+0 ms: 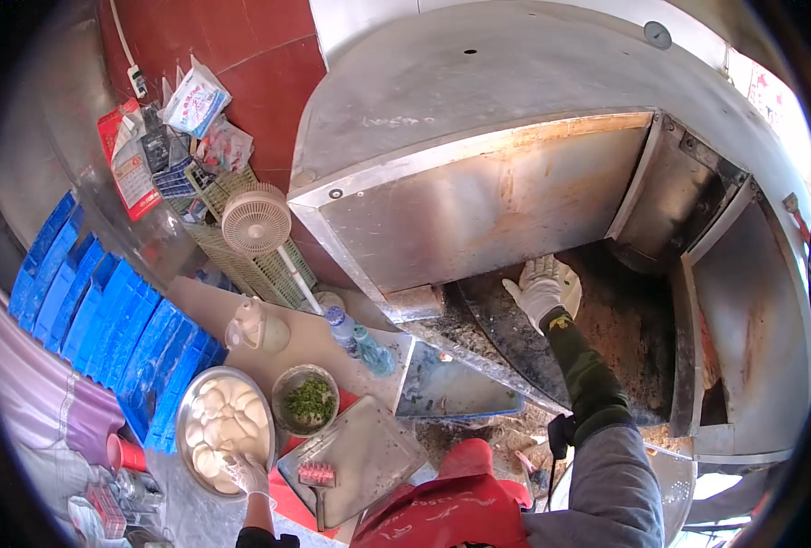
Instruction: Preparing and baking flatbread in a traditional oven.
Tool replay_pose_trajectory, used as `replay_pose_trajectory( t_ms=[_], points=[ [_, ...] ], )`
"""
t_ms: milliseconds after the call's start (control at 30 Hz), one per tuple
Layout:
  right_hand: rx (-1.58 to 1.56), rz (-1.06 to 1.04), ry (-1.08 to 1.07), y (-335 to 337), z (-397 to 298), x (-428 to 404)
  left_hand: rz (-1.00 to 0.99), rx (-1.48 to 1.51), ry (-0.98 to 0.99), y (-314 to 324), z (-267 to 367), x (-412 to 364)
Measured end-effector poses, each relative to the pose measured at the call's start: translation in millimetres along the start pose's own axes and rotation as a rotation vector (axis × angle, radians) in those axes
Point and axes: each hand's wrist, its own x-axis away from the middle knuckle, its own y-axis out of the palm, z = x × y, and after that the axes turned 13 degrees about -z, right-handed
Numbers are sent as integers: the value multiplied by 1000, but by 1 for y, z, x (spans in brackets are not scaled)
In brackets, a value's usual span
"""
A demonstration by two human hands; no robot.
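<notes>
My left hand [246, 474], in a thin clear plastic glove, reaches over the near rim of a round metal bowl [268, 418]. Its fingers touch the pale dough pieces [223, 431] heaped inside; whether they grip one cannot be told. Far to the right, my right hand [539, 291] wears a white glove and lies flat, thumb spread, inside the opening of a large metal oven [391, 151]. A pale round flatbread [571, 291] with green specks shows beside and partly under that hand, on the dark round baking plate [597, 329].
Chopped greens [311, 401] fill a bowl beside the dough. A spiked dough roller [317, 479] lies on a metal tray [364, 459]. Two bottles [343, 332], a small fan [256, 219] and stacked blue crates [117, 322] stand beyond. A shallow bin [453, 383] sits below the oven's edge.
</notes>
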Motion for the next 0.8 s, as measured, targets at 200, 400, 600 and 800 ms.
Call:
replay_pose_trajectory(
  t_ms=[200, 400, 600, 800],
  points=[
    [-87, 192, 37, 15, -56, 62, 42, 5, 37, 10, -6, -6],
    [-132, 104, -83, 7, -111, 124, 66, -11, 67, 2, 10, 4],
    [-178, 337, -19, 30, -48, 128, 121, 14, 121, 11, 1, -2],
    [-106, 50, 144, 11, -27, 180, 125, 26, 124, 13, -1, -4]
  ],
)
